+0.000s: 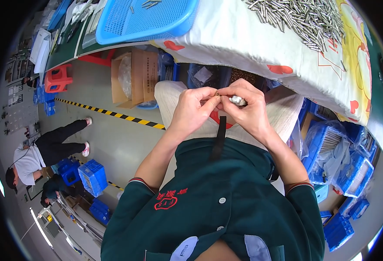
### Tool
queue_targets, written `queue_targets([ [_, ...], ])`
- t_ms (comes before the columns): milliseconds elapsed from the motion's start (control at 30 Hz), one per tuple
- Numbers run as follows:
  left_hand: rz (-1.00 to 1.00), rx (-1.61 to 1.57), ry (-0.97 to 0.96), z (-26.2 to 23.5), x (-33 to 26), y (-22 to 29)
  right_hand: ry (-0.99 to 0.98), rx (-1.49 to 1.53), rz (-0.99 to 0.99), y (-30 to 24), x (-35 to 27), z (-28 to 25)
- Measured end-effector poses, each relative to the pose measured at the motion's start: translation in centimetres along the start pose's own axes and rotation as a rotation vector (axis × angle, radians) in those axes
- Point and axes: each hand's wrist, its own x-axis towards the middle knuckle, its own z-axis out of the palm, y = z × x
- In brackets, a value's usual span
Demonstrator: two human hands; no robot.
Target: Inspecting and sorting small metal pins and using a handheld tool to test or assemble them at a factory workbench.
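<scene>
My left hand (192,108) and my right hand (249,106) meet over my lap, fingertips almost touching. Both pinch a tiny brownish piece (217,93) between thumbs and forefingers; it is too small to name. Tucked in the curled fingers of my right hand is a shiny silver metal piece (237,101), partly hidden, so whether it is one or more I cannot tell. On the cloth-covered table (230,41) beyond my hands lies a heap of slim silver metal pins (302,21). A blue plastic basket (146,32) to its left holds a few similar pins.
Under the table stand an open cardboard box (143,78) and bins of small parts (243,77). A red stool (58,78) is at the far left. Blue crates (324,148) with wrapped parts sit on my right. Two other people are off to the left, one walking (28,158).
</scene>
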Motion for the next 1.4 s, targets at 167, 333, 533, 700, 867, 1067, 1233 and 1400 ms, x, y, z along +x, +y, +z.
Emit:
queue_targets([
  [167,0.023,0.045,-0.008,0.1,0.1,0.1,0.010,-0.089,-0.067,-0.4,-0.1,-0.2],
  [333,0.045,0.141,-0.028,0.0,0.7,0.4,0.010,-0.086,-0.050,0.0,0.6,-0.5],
  [533,0.148,0.172,0.010,-0.3,1.1,2.0,-0.072,-0.144,-0.079,-1.9,2.0,-1.6],
  [700,0.160,0.296,-0.078,-1.2,0.9,3.4,-0.162,-0.206,-0.152,-3.3,2.9,-2.6],
  [867,0.411,0.538,0.005,-2.9,1.2,7.1,-0.053,-0.135,-0.157,-5.4,4.8,-4.7],
  [1067,0.782,0.857,0.663,-8.7,3.6,13.7,0.211,0.030,0.003,-7.5,7.7,-7.0],
  [1233,0.633,1.046,0.780,-12.9,7.2,15.1,0.239,-0.073,-0.065,-6.3,8.2,-6.5],
  [1400,0.747,0.594,0.259,-5.8,5.2,14.6,0.212,-0.046,-0.021,-6.6,8.5,-6.4],
])
